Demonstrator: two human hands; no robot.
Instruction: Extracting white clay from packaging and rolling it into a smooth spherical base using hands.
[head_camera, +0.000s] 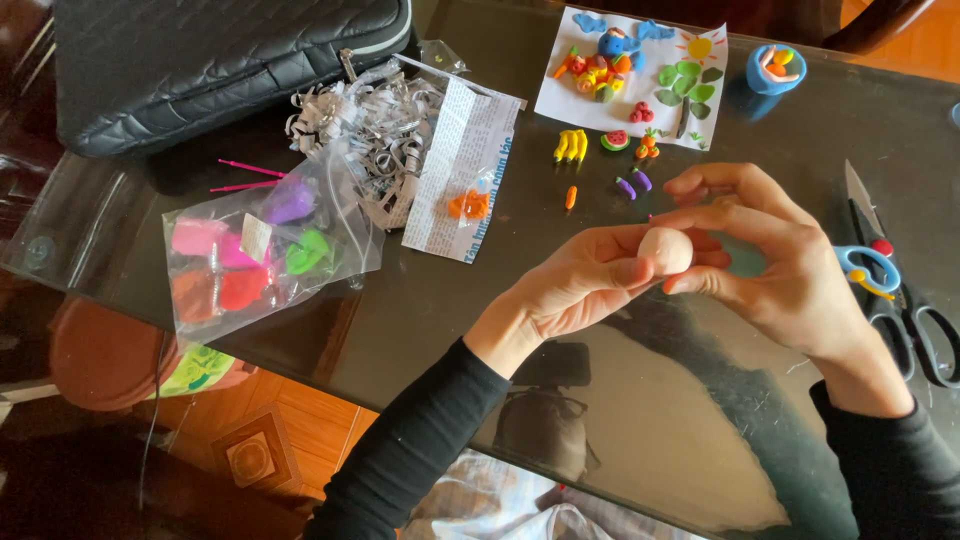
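Observation:
Over the dark glass table (420, 300), both my hands hold a pale peach clay ball (665, 249). My left hand (580, 285) pinches it from the left with thumb and fingers. My right hand (775, 250) cups it from the right, fingertips touching the ball. Both arms wear black sleeves. Just beyond the hands lie tiny clay pieces: an orange carrot (570, 197), two purple eggplants (633, 184), yellow bananas (570, 146) and a watermelon slice (614, 140).
A clear bag of coloured clay lumps (250, 255) lies at left, beside shredded paper (375, 125) and a paper strip with orange clay (467, 205). A white sheet with clay figures (630, 70), a blue cup (775, 68), scissors (890, 280) and a black case (200, 60) surround the hands.

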